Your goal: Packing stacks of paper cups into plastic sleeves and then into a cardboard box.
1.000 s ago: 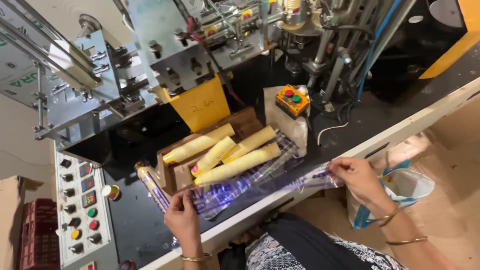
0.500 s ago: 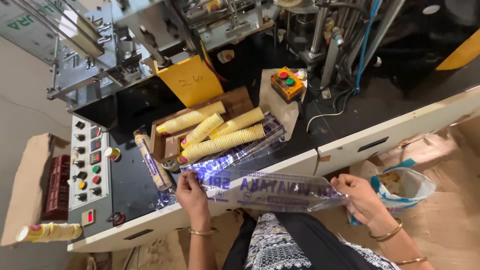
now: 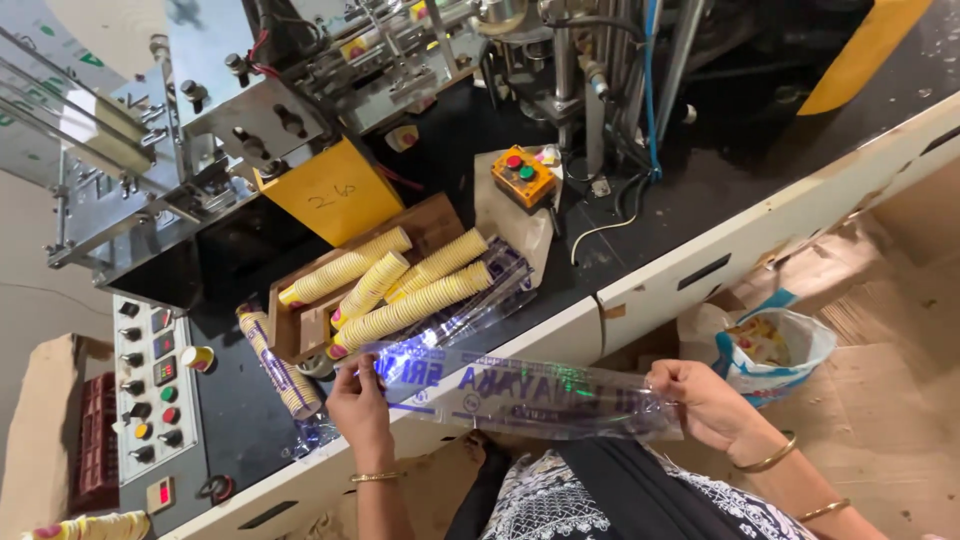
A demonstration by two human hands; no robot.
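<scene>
Clear printed sleeve stretched between two hands

Left hand [image 3: 358,405] pinches the plastic sleeve [image 3: 520,392] at its left end, right hand [image 3: 705,400] grips the right end, near the stacked paper cups [image 3: 410,307].

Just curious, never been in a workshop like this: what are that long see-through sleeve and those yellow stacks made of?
The sleeve, stretched between left hand and right hand, looks like thin clear plastic film: glossy, crinkled, blue print. The yellow stacks look like nested paper cups, matte with ribbed rims, though coated paper can't be ruled out.
</scene>
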